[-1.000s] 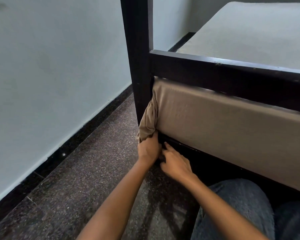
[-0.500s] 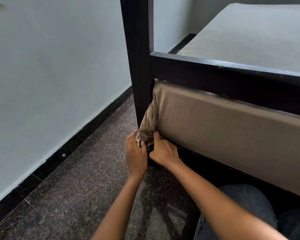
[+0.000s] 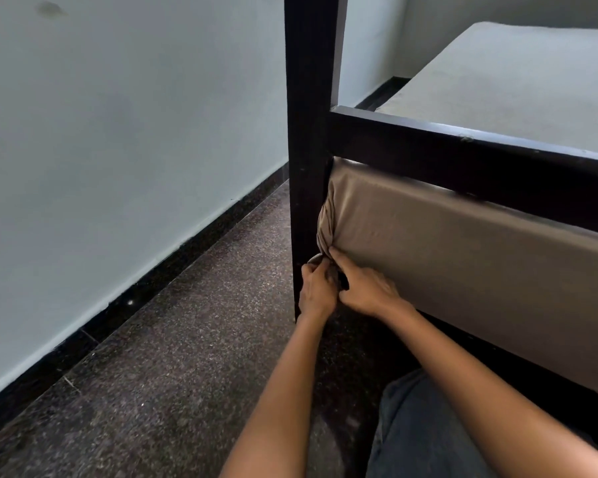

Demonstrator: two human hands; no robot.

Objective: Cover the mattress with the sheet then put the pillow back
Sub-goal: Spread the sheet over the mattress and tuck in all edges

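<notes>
At the frame's centre, the left hand (image 3: 316,291) pinches the bunched corner of the sheet (image 3: 326,225) beside the bedpost (image 3: 306,132) while the right hand (image 3: 366,288) presses it with extended fingers, so the tucking step seems underway, next needing the bunch pushed under the mattress (image 3: 463,243).

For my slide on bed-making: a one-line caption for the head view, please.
Both hands, left and right, tuck the bunched sheet corner beside the bedpost.
</notes>
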